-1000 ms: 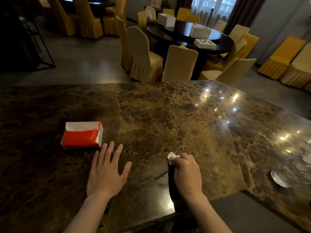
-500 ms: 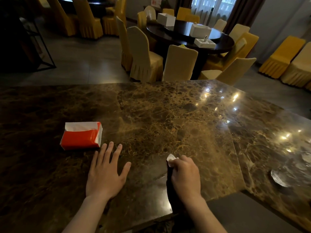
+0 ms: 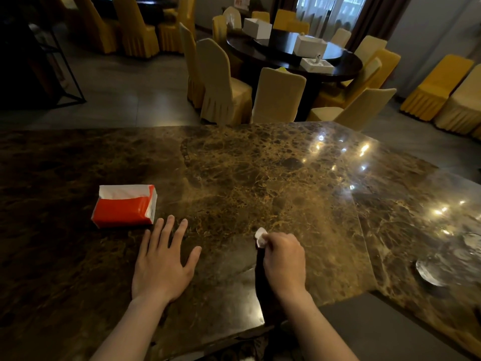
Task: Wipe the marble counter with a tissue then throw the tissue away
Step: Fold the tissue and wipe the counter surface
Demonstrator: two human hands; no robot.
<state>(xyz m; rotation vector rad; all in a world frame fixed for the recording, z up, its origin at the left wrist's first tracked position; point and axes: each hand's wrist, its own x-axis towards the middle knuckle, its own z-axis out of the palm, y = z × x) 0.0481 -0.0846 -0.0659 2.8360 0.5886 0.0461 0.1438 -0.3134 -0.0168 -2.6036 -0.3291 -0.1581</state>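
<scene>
While left hand [image 3: 162, 267] lies flat — tissue [image 3: 260, 237] pinched in right hand [image 3: 285, 261].

No readable text, labels, brands or numbers appear anywhere; a wall sign [image 3: 240, 1] is too blurred to read.

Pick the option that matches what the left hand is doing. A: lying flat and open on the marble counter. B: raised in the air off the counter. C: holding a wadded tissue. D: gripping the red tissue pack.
A: the left hand lies palm-down with fingers spread on the marble counter, just short of the red tissue pack; the wadded tissue is in the right hand.
</scene>
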